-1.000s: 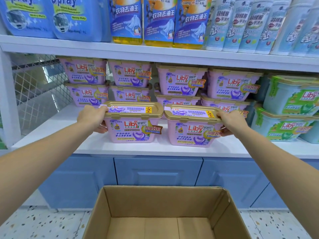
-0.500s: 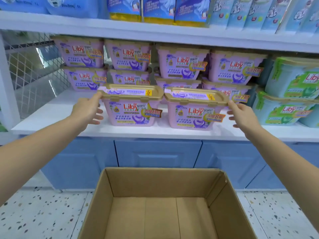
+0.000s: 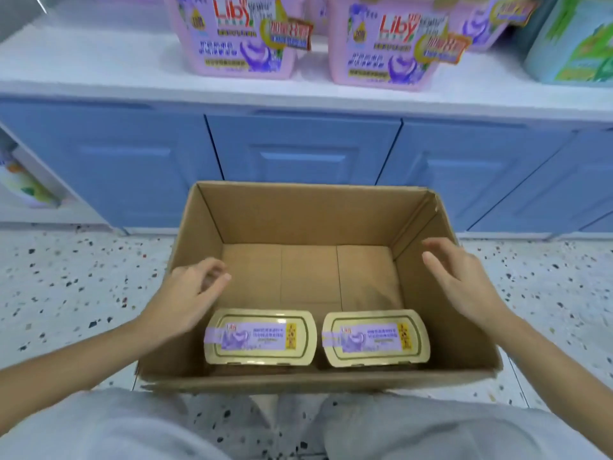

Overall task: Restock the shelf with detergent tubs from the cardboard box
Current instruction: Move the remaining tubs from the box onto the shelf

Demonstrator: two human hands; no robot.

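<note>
An open cardboard box (image 3: 308, 207) stands on the floor in front of me. Two pink detergent tubs with gold lids lie side by side at its near wall, the left tub (image 3: 260, 336) and the right tub (image 3: 374, 338). My left hand (image 3: 185, 300) hovers over the box's left wall, fingers apart and empty, just above and left of the left tub. My right hand (image 3: 461, 283) hangs open over the right wall, above the right tub. On the white shelf (image 3: 99, 71) stand two pink Liby tubs, one at the left (image 3: 232, 34) and one at the right (image 3: 388, 44).
A green and blue tub (image 3: 574, 44) stands at the shelf's right end. Blue cabinet doors (image 3: 298, 154) run below the shelf. Speckled terrazzo floor (image 3: 66, 293) surrounds the box. My knees in grey trousers (image 3: 431, 429) fill the bottom edge.
Both hands let go of the two tubs on the shelf and came down over the box. My view dropped from the shelves to the box, showing two tubs inside.
</note>
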